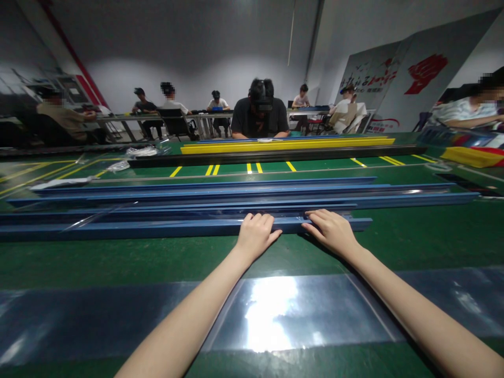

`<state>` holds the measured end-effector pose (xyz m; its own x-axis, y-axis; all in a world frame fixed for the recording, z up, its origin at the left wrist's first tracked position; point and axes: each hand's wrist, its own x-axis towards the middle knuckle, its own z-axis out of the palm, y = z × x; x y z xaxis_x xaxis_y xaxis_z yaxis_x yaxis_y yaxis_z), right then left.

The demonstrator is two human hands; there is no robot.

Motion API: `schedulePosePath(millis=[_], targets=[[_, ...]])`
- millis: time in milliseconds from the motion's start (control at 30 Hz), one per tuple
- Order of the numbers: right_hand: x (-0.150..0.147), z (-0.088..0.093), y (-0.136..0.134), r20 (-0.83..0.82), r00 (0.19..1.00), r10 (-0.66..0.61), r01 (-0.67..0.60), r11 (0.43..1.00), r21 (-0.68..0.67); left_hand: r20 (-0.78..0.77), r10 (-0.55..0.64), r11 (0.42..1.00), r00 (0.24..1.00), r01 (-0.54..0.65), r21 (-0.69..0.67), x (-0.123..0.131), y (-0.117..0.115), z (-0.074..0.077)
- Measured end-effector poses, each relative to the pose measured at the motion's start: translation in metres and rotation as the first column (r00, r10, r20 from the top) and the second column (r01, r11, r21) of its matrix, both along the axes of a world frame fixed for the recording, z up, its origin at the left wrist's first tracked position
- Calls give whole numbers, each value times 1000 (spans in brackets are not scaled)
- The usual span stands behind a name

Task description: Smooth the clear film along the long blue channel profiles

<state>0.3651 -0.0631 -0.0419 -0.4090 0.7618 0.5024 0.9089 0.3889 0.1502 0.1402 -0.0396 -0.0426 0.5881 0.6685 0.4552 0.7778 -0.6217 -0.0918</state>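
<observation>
Both my hands are on the nearest blue channel, which lies lengthwise across the green worktop (129, 262) in front of me. Left hand (256, 233): fingers together, bent over the front wall of the blue channel (157, 229), thumb stuck out to the right along its front edge. Right hand (331, 231): near the channel's right end, fingers half bent over the trough, thumb apart from them at the front wall; can't tell if either hand really grips or just rests. Shiny clear film (96, 217) shows in the trough, left part. More blue channels (394, 200) lie just behind, roughly parallel. Wide glossy sheet (118, 315) runs flat under my forearms, nearer me. Further back: black strip (315, 154), then yellow strip (287, 146), with a person (260, 113) in a dark shirt across from me, head down.
</observation>
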Motion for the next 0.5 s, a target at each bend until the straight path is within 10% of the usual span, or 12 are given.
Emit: schedulePosePath(millis=[500], targets=[[0,-3,0,-5,1000,-17,17,1000,13,23,-9,998,1000,8,57,1,2,0]])
